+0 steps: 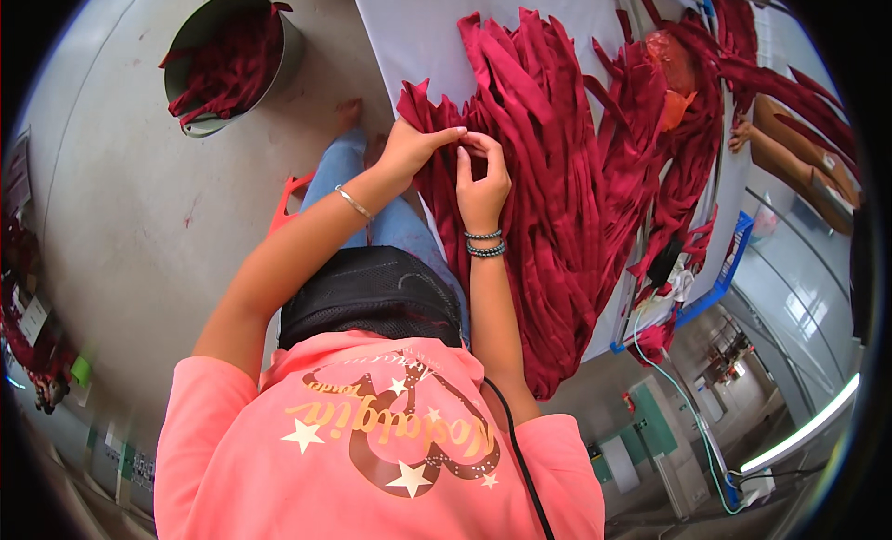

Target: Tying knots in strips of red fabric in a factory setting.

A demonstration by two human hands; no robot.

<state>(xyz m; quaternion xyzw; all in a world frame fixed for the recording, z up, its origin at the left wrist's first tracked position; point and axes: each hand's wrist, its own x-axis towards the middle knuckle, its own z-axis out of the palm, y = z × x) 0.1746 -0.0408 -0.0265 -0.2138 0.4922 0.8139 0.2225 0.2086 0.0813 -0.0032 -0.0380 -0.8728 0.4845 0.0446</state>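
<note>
A long heap of dark red cloth strips (544, 168) lies along the white table (413, 38) in front of me. At the heap's near left edge, my left hand (409, 151) is closed on a red cloth strip. Its thumb reaches to the right across the cloth, and its other fingers are mostly hidden. My right hand (483, 194) meets that thumb tip, its own thumb and fingers bent into a pinch over the strips. Whatever sits between these right fingertips is too small to make out.
A grey-green bucket (294, 61) of red cloth stands on the floor at far left. Part of a red stool (288, 201) shows beside my leg. Across the table is another person's hand (741, 136), near hanging strips. An orange-red plastic bag (671, 61) lies on the cloth.
</note>
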